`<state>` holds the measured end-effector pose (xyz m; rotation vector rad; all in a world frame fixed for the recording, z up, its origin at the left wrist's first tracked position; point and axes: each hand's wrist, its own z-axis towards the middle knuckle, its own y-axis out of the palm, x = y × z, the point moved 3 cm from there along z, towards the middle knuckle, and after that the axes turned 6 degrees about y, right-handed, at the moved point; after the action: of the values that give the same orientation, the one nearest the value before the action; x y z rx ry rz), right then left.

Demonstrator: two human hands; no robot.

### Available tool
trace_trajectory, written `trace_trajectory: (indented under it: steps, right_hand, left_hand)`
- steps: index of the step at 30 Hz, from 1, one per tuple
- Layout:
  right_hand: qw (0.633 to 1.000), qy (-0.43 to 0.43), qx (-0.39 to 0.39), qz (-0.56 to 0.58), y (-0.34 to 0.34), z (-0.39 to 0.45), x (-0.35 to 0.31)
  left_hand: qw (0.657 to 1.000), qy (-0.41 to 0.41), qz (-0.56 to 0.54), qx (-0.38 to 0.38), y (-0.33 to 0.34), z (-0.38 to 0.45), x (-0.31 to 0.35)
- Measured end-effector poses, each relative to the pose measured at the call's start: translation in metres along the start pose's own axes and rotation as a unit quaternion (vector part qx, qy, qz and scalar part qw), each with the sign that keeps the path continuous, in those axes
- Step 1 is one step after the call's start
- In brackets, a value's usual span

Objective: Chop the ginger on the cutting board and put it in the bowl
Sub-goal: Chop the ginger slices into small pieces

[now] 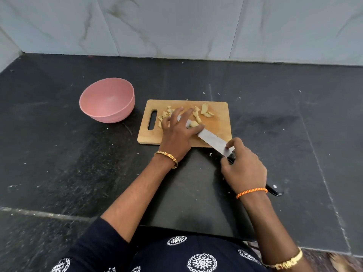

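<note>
A wooden cutting board (218, 124) lies on the dark counter with several pale ginger pieces (204, 109) scattered across it. My right hand (243, 167) grips the black handle of a large knife (213, 139), whose blade runs across the board toward the left. My left hand (177, 132) rests flat over the front of the blade, fingers spread, with ginger bits around and under it. One piece sits on the blade by my fingers. An empty pink bowl (92, 108) stands to the left of the board.
The black stone counter (59, 154) stretches on all sides, dotted with small crumbs. A pale marbled tile wall (176, 26) closes the back and the left corner. The counter's front edge is just before my body.
</note>
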<state>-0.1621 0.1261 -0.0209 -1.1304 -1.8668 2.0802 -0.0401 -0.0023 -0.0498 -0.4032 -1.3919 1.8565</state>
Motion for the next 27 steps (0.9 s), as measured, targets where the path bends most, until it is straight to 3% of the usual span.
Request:
trace_trajectory:
  steps: [7,12,18,21,27]
  right_hand:
    - [0.998,0.036,-0.023,0.042,-0.004,0.002,0.009]
    - [0.994,0.060,-0.036,0.086,-0.012,0.005,0.018]
    - [0.988,0.087,-0.065,0.110,-0.018,0.007,0.024]
    - [0.989,0.101,-0.076,0.082,-0.011,0.005,0.020]
    - [0.992,0.053,-0.084,0.075,0.001,-0.002,-0.006]
  left_hand:
    - [0.990,-0.140,0.019,0.011,-0.015,-0.002,-0.027]
    - [0.979,-0.189,-0.046,0.068,-0.020,0.001,-0.033]
    - [0.941,-0.275,-0.110,0.161,-0.020,-0.001,-0.048]
    - [0.929,-0.289,-0.127,0.193,-0.024,-0.001,-0.049]
    - [0.927,-0.277,-0.177,0.179,-0.022,0.007,-0.043]
